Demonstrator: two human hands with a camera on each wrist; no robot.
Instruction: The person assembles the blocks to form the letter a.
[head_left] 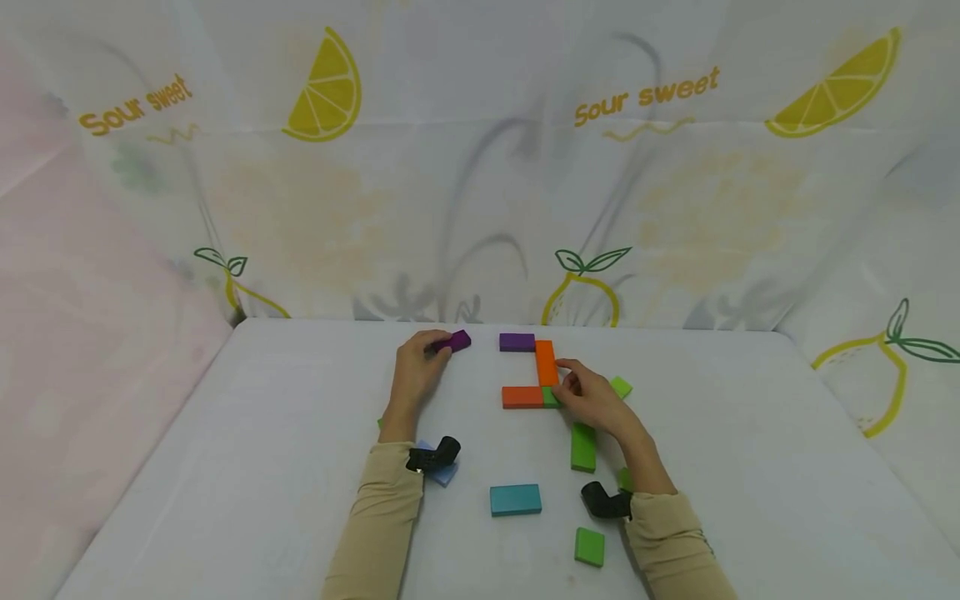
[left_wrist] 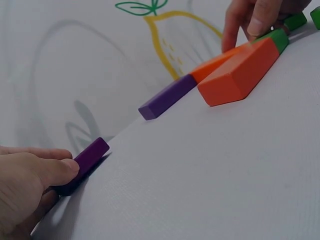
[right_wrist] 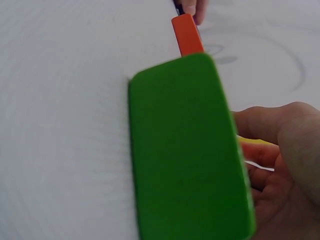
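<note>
At the far side of the table my left hand (head_left: 417, 367) pinches a dark purple block (head_left: 453, 341) between thumb and fingers. In the left wrist view that purple block (left_wrist: 90, 157) is tilted, its near end covered by the hand. My right hand (head_left: 596, 400) is at the block row, with one finger beside the upright orange block (head_left: 546, 362) and the thumb at a small green block (head_left: 551, 397), which it partly hides. A violet block (head_left: 517, 342) touches the orange block's top end. A red-orange block (head_left: 522, 397) lies left of the small green one.
A long green block (head_left: 582, 447), a green square (head_left: 589, 547) and a teal block (head_left: 515, 500) lie nearer. A light green piece (head_left: 621, 387) is beyond the right hand. A blue block (head_left: 444, 473) is partly under the left wrist camera. A lemon-printed curtain (head_left: 450, 167) hangs behind.
</note>
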